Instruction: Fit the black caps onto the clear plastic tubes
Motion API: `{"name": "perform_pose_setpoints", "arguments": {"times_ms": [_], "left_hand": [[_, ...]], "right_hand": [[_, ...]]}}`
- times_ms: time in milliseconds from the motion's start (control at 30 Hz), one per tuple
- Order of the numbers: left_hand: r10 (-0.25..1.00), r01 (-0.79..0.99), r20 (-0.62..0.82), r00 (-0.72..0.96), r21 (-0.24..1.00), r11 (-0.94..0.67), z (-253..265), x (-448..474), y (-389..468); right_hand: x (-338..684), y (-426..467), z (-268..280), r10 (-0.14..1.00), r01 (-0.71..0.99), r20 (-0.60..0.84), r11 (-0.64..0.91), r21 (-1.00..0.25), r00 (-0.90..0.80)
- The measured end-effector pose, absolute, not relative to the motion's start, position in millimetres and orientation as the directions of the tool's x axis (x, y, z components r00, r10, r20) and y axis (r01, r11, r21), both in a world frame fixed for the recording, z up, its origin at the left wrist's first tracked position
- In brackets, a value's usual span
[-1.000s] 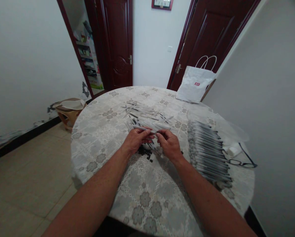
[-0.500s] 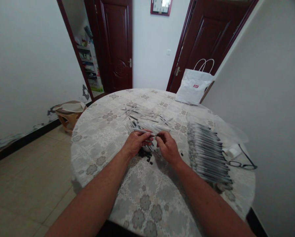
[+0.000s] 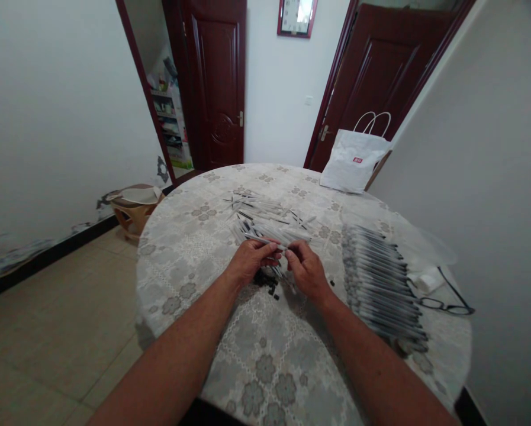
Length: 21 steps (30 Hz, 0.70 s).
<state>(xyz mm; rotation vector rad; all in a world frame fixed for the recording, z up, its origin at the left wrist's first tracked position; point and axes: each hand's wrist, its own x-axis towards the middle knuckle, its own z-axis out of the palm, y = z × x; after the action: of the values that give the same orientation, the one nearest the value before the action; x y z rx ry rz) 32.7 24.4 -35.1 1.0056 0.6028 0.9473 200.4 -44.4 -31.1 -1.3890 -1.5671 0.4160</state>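
My left hand (image 3: 253, 261) is closed around a slim, pale pen (image 3: 257, 238), which points to the upper left. At the pen's other end, the fingertips of my right hand (image 3: 307, 267) are pinched together; any small part between them is hidden. Just below the hands lies a heap of small black pieces, possibly pen caps (image 3: 265, 280). Behind the hands, loose pen barrels and thin refills (image 3: 258, 206) are scattered in a pile. To the right, many similar pens (image 3: 383, 284) lie side by side in a neat row.
The round table (image 3: 176, 248) has a flowered cloth. Eyeglasses (image 3: 445, 306) and a small white object (image 3: 428, 281) lie right of the row, near clear plastic film. A white paper bag (image 3: 354, 160) stands at the back right. A stool (image 3: 134, 216) is on the left floor.
The whole view has shifted slightly, so everything sits a bit lower and further right. Both hands keep the same grip on the pen.
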Motion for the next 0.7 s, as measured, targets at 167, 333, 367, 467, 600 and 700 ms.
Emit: {"name": "perform_pose_setpoints", "arguments": {"times_ms": [167,333,367,467,600,700], "left_hand": [[0.870,-0.375,-0.010,0.492,0.900,0.222,-36.7,33.6,24.3],[0.881,-0.380,-0.009,0.473,0.900,0.213,-37.3,33.0,25.1],[0.880,-0.379,-0.007,0.474,0.901,0.212,-37.1,32.8,25.3],[0.877,-0.375,-0.008,0.481,0.902,0.214,-36.6,32.5,25.4],[0.871,-0.364,-0.004,0.492,0.907,0.210,-37.2,33.1,25.3],[0.868,-0.369,-0.001,0.497,0.905,0.213,-37.8,33.3,25.2]], "right_hand": [[199.8,-44.3,-31.6,0.915,0.552,0.393,0.280,-0.785,0.094],[201.1,-45.4,-33.5,0.887,0.535,0.443,0.311,-0.786,0.134],[201.5,-45.6,-33.3,0.882,0.546,0.453,0.319,-0.775,0.128],[201.8,-45.6,-31.7,0.888,0.566,0.447,0.315,-0.762,0.107],[200.2,-45.4,-29.7,0.902,0.569,0.423,0.306,-0.764,0.083],[199.6,-45.6,-30.6,0.913,0.539,0.398,0.293,-0.790,0.087]]}}
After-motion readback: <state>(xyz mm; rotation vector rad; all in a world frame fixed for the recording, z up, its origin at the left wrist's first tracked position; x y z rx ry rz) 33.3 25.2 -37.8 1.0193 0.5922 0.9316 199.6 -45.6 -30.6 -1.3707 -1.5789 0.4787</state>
